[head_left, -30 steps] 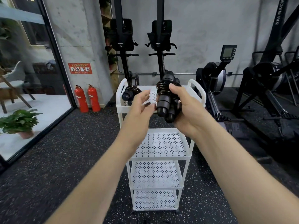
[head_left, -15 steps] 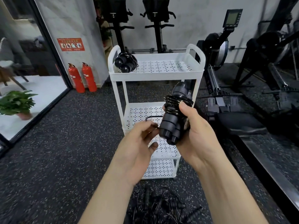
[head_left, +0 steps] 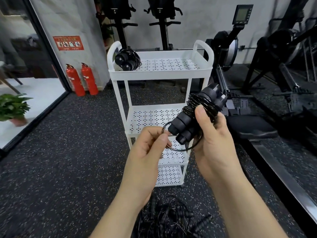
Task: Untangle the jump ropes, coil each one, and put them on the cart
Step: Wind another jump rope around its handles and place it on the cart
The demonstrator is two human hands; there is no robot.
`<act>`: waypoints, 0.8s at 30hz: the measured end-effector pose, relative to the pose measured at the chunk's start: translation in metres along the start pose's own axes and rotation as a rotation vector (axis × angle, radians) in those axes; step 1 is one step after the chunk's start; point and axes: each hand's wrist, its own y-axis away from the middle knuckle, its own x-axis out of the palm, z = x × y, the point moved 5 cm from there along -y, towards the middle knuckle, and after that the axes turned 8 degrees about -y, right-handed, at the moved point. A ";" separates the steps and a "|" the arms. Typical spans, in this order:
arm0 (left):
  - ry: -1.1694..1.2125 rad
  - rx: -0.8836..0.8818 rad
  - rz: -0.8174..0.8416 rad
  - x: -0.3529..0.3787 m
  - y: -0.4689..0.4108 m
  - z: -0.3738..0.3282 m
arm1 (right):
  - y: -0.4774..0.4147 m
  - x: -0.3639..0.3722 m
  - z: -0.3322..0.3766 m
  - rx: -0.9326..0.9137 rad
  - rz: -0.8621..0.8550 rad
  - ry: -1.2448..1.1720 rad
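Scanning L to R. Far L, behind glass: plant [head_left: 12,107]. Against wall, on floor: two red extinguishers [head_left: 75,80], upright, side by side, below red sign [head_left: 68,42].

Centre: white cart [head_left: 159,73] w/ perforated shelves and a loop handle at each end. Top shelf, L end, close to L handle: coil [head_left: 127,60], black, cord wrapped round both grips, butt ends facing camera.

In front of cart, at mid-shelf height:
- L hand [head_left: 147,152]: thumb and forefinger pinched together on loop [head_left: 181,149] of thin black cord; other fingers curled.
- Loop: routed R, below bundle, toward R palm.
- Bundle [head_left: 197,115]: two black grips side by side, cord wound round mid-section, tilted w/ butt ends down-L, near L fingertips. Held in air, not on cart.
- R hand [head_left: 212,140]: clamped round bundle, thumb pressed on the windings, fingers hidden behind.

Bottom centre, on floor between forearms: tangle [head_left: 169,219] of black ropes, several grips visible, approx. in front of cart base.

R of cart: rower [head_left: 228,48] w/ monitor [head_left: 242,14] on arm. Far R: more black gym machines, detail too dark to tell.
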 end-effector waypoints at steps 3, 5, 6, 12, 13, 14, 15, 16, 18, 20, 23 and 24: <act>0.040 0.003 -0.010 0.000 0.000 -0.002 | 0.002 -0.001 0.003 -0.048 -0.002 0.072; 0.234 -0.093 -0.038 -0.003 -0.003 0.000 | 0.004 0.003 0.004 -0.065 0.023 0.118; 0.321 -0.138 -0.049 -0.004 -0.005 0.001 | 0.005 0.005 0.004 -0.077 0.044 0.136; 0.198 -0.054 -0.136 -0.012 -0.014 0.003 | 0.007 0.004 -0.008 -0.004 0.027 0.125; 0.160 -0.019 -0.153 -0.013 -0.014 0.002 | 0.007 0.003 -0.008 0.015 0.015 0.103; 0.122 0.013 -0.167 -0.014 -0.015 0.001 | 0.006 0.002 -0.008 0.034 0.008 0.081; 0.079 0.037 -0.179 -0.015 -0.015 0.000 | 0.006 0.001 -0.008 0.051 0.006 0.066; 0.048 0.042 -0.182 -0.016 -0.016 -0.001 | 0.007 0.001 -0.009 0.065 0.009 0.060; 0.101 -0.003 -0.179 -0.018 -0.018 0.003 | 0.008 0.002 -0.009 0.079 0.026 0.068; 0.203 -0.065 -0.182 -0.020 -0.020 0.007 | 0.009 0.003 -0.010 0.089 0.048 0.067; 0.214 -0.088 -0.177 -0.022 -0.020 0.010 | 0.012 0.007 -0.013 0.123 0.065 0.068; 0.237 -0.103 -0.164 -0.022 -0.020 0.010 | 0.012 0.008 -0.013 0.123 0.073 0.090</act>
